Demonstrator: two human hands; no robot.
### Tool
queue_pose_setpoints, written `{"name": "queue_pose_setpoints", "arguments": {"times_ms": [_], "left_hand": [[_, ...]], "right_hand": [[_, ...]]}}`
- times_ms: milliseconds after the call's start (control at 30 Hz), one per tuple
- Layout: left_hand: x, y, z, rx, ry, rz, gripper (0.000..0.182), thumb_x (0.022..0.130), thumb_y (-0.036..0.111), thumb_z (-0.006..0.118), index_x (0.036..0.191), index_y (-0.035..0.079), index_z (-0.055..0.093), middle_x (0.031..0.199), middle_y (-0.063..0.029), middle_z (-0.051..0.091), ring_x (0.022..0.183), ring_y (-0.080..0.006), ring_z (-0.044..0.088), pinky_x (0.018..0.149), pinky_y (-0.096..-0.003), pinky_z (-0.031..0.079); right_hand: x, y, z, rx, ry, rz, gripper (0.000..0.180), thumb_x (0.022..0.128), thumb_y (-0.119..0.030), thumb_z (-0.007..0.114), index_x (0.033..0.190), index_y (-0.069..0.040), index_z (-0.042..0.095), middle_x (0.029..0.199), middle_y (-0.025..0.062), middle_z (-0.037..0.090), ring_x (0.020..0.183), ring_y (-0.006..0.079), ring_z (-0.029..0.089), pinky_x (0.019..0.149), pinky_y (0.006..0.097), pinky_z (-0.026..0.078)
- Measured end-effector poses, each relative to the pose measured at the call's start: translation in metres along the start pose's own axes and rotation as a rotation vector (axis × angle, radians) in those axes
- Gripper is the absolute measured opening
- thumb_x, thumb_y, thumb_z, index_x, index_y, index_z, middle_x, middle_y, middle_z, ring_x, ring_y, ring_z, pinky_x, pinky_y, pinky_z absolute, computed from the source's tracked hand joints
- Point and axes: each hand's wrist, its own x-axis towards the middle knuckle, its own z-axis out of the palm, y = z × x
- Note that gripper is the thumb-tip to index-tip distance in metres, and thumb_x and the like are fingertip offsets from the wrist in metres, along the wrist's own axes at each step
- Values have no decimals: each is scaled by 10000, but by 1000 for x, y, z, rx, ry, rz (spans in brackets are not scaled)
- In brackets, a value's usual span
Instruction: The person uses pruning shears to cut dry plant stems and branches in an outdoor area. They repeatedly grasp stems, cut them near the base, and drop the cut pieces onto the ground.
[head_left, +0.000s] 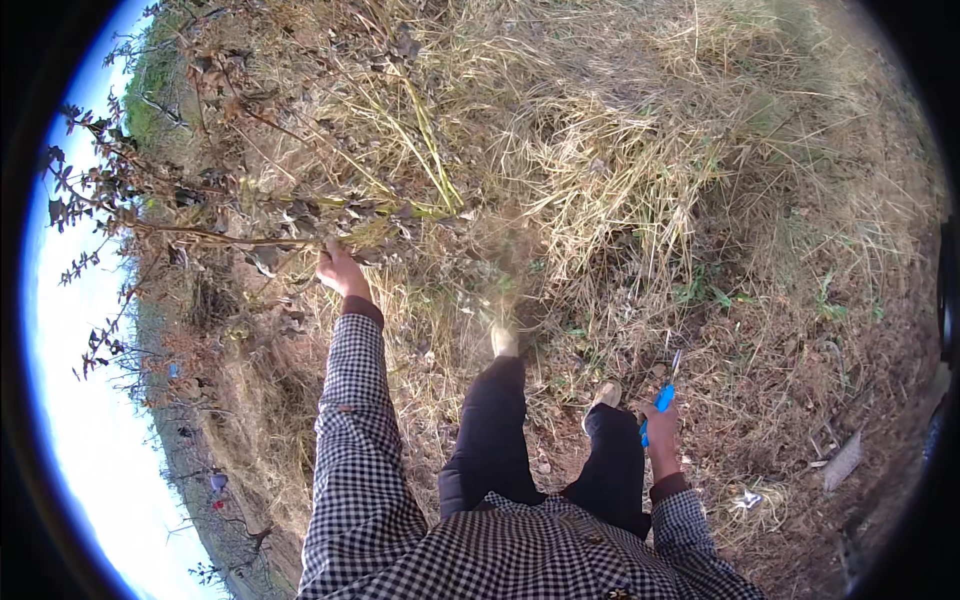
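My left hand reaches forward and grips a dry, woody stem of a tall weed with shrivelled brown leaves. Several yellowish stems of the plant meet low down, just beyond that hand. At my right side, my right hand is closed around the blue handles of a pair of scissors. The blades point forward and look parted, away from the plant.
Dry straw-coloured grass covers the ground ahead, with bare reddish soil to the right. A flat grey piece and a crumpled shiny scrap lie there. My shoes stand among grass and litter. Leafless shrubs grow at left.
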Motion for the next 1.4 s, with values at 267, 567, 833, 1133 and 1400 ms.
{"name": "queue_pose_setpoints", "arguments": {"times_ms": [267,567,833,1133,1400], "left_hand": [[62,-5,16,191,37,-134,428,1011,351,311,1182,45,555,1102,-134,625,882,-214,626,739,-314,573],[86,-15,65,-149,308,207,304,945,258,458,1175,67,512,1090,-124,592,979,-237,578,884,-386,490],[118,-19,79,-201,335,289,210,885,127,596,1081,75,545,943,-73,631,860,-185,600,775,-333,486],[117,3,93,27,397,-79,376,830,27,625,1168,129,495,934,-202,655,718,-273,661,456,-287,540],[168,-14,102,27,446,18,182,816,-20,621,829,-151,496,832,-275,646,644,-294,670,561,-345,623]], "right_hand": [[24,-20,98,-100,-160,37,131,811,-80,626,892,-45,530,623,-12,506,523,89,477,471,268,378],[84,-98,292,-267,-908,63,659,807,-89,582,1403,-5,316,1066,146,557,794,161,554,669,293,477],[131,-109,467,-265,-1176,40,285,791,-153,605,959,-125,376,762,18,432,692,147,413,626,347,382],[180,-115,565,-179,-1213,237,129,829,-143,592,770,-120,480,661,-10,446,628,144,469,709,404,489],[207,-84,514,-37,-1077,401,284,827,-137,599,1060,-7,503,952,93,527,901,230,561,769,379,540]]}}
